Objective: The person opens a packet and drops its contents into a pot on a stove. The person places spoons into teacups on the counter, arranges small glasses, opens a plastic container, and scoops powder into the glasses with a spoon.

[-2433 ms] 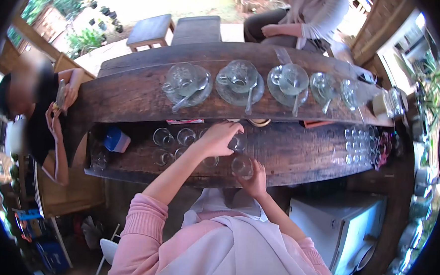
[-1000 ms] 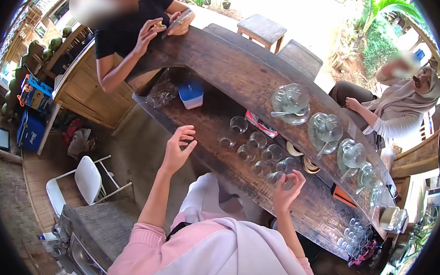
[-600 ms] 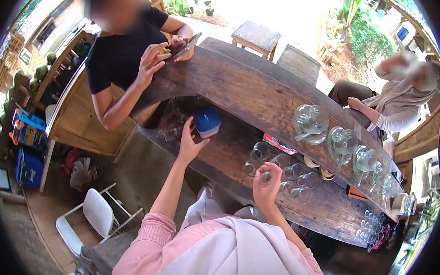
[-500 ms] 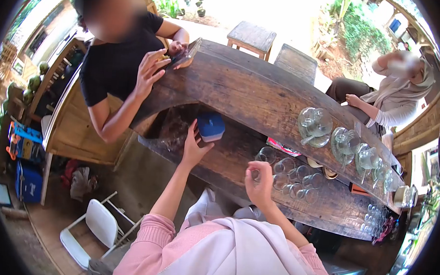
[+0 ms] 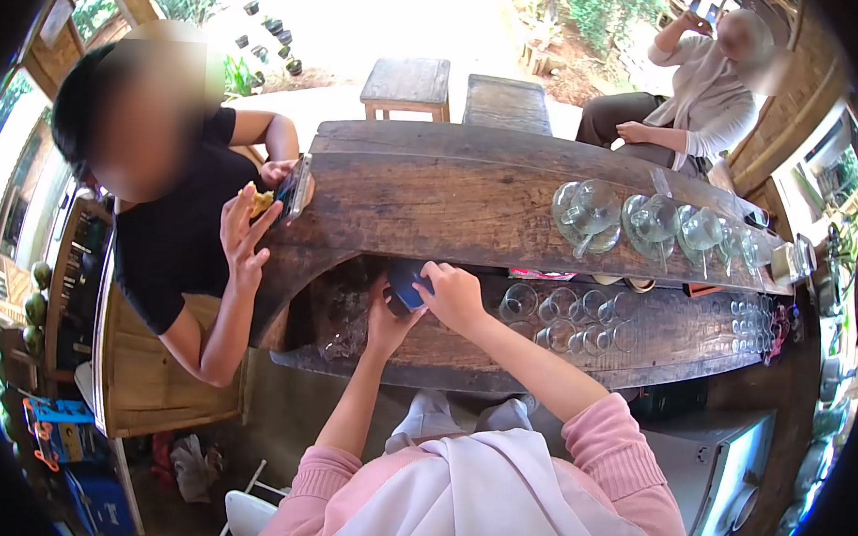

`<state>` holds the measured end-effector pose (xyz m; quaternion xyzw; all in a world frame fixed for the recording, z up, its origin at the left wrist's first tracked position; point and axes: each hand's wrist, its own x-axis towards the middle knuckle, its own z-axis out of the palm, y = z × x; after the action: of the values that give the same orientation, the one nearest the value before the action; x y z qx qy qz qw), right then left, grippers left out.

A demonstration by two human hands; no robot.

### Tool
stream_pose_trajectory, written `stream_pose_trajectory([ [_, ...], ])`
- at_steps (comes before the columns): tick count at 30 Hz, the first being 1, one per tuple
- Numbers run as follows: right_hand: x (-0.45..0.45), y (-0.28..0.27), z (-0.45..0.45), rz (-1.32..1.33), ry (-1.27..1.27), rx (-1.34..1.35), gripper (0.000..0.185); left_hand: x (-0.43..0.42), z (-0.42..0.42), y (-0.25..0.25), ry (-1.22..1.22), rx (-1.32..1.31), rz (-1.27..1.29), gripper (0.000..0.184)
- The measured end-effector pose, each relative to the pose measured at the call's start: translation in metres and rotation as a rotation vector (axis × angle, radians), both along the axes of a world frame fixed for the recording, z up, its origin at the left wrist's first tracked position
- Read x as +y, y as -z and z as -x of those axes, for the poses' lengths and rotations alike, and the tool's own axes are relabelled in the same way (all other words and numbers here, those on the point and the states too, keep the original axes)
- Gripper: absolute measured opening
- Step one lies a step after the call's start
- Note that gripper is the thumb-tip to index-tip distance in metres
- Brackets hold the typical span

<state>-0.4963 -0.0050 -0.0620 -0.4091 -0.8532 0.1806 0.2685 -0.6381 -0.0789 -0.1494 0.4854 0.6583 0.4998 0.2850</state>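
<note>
A container with a blue lid (image 5: 408, 284) stands on the lower wooden shelf (image 5: 464, 343), between my two hands. My left hand (image 5: 388, 316) is wrapped round its left side. My right hand (image 5: 450, 294) has its fingers on the lid's right edge. To the right, several empty glasses (image 5: 562, 319) stand in rows on the same shelf. Crumpled clear plastic (image 5: 340, 336) lies left of the container.
On the upper counter (image 5: 432, 205) are glass cups on saucers (image 5: 587, 216). At the left, a person in black (image 5: 173, 245) holds a phone and food. Another person (image 5: 690, 107) sits beyond the counter. Two stools (image 5: 407, 80) stand behind it. Small glasses (image 5: 751, 329) stand far right.
My left hand has closed round the blue-lidded container, and my right hand has moved from beside the glasses onto its lid. The view has turned.
</note>
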Motion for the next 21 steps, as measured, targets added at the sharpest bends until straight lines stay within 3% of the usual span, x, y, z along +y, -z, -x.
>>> stream_pose_trajectory([
  [3,-0.005,0.003,0.004,0.010,0.058,-0.014,0.025,-0.006,-0.005,0.006,-0.016,0.164,-0.119,0.095],
  [5,-0.012,0.007,0.005,0.025,0.084,0.012,0.025,-0.015,-0.015,-0.001,-0.037,-0.168,-0.107,0.093],
  [7,-0.019,-0.004,-0.002,0.020,0.085,0.045,0.024,-0.025,-0.022,-0.029,-0.054,-0.136,-0.091,0.091],
  [10,-0.035,-0.033,-0.025,0.037,0.079,0.122,0.022,-0.042,-0.025,-0.068,0.003,0.111,-0.131,0.085],
  [14,-0.054,-0.067,-0.065,0.129,0.103,0.282,0.019,-0.045,-0.034,-0.107,0.133,0.247,-0.125,0.091],
  [21,-0.057,-0.129,-0.185,0.240,0.189,0.641,0.012,-0.032,-0.109,-0.170,0.298,0.125,-0.211,0.096],
])
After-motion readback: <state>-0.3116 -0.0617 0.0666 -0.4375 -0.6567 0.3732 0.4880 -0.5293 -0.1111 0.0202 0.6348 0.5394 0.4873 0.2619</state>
